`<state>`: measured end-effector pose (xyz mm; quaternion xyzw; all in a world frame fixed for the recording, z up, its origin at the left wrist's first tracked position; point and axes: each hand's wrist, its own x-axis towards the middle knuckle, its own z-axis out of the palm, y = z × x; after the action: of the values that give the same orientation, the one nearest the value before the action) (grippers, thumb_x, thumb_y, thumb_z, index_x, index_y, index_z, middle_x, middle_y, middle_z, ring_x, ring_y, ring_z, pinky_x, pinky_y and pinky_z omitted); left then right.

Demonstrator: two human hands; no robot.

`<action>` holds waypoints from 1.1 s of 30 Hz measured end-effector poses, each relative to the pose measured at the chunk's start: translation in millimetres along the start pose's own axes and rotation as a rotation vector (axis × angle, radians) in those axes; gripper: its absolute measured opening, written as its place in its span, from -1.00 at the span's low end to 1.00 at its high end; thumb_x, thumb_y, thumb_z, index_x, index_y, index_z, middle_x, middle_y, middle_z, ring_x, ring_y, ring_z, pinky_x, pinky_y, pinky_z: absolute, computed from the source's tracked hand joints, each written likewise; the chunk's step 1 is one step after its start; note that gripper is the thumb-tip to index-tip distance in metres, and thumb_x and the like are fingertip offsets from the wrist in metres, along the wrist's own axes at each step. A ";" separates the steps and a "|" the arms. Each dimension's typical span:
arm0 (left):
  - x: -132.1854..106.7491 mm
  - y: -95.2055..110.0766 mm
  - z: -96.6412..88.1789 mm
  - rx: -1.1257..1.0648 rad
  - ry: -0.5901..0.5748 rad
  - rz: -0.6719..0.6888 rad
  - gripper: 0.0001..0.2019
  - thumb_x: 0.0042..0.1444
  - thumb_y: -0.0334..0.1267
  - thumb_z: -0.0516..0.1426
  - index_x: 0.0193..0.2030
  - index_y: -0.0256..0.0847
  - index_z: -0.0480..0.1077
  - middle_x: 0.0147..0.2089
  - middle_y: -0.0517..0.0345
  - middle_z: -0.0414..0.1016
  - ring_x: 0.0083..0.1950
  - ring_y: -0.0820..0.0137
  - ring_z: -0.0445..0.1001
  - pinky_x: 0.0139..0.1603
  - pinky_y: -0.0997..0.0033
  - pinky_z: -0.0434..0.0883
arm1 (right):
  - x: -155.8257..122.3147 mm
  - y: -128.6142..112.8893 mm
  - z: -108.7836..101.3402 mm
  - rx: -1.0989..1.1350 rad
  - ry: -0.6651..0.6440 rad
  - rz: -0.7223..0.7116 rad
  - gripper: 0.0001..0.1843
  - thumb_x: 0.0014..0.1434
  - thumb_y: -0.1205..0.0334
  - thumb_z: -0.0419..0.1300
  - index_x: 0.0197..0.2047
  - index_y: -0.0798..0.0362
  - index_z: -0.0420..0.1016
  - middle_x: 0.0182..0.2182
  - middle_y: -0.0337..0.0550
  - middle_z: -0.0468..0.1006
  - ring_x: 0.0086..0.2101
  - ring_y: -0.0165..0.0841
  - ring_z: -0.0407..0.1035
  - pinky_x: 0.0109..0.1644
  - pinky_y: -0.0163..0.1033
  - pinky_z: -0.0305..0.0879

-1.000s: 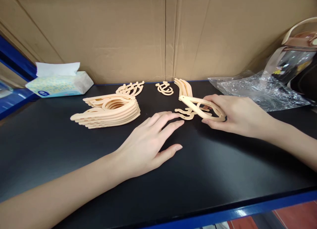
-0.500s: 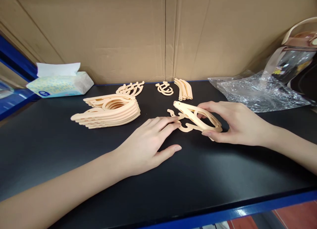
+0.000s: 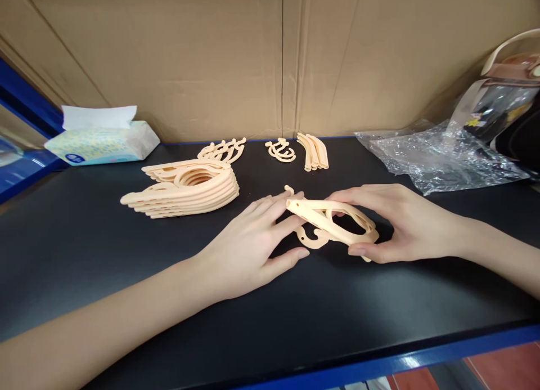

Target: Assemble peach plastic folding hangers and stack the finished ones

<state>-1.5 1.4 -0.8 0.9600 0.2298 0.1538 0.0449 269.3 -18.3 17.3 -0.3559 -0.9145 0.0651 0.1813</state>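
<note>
My right hand (image 3: 399, 221) grips a peach plastic hanger piece (image 3: 333, 224), thumb under and fingers over, holding it tilted just above the black table (image 3: 211, 311). A small peach hook part (image 3: 310, 238) lies beneath it. My left hand (image 3: 248, 246) rests on the table with fingers stretched out, fingertips touching the near end of the held piece and the hook. A stack of several finished peach hangers (image 3: 185, 190) lies to the left.
Loose hooks (image 3: 282, 151), curved peach strips (image 3: 313, 151) and more hooks (image 3: 223, 149) lie at the back. A tissue pack (image 3: 101, 139) sits far left, crumpled clear plastic (image 3: 434, 153) and a bag (image 3: 502, 92) at right. Cardboard (image 3: 270, 58) walls the back.
My right hand has carried the hanger piece from the back pile toward me and leftward, dragging a hook along. My left hand's fingers have met it.
</note>
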 end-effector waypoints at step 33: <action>-2.2 12.2 -10.9 -0.041 0.011 0.263 -0.84 0.33 -0.18 0.12 -0.21 -0.21 0.43 -0.30 0.20 0.36 -0.39 0.45 0.25 -0.33 0.45 0.23 | 7.3 22.0 10.0 -0.013 -0.057 0.043 -0.58 0.35 0.10 0.07 0.22 0.02 0.33 0.13 0.03 0.42 0.08 -0.17 0.32 0.10 0.01 0.33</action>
<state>-1.6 -10.3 10.8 0.9798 0.0989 0.1683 0.0427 274.4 2.9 4.7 -0.3746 -0.9118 0.0733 0.1517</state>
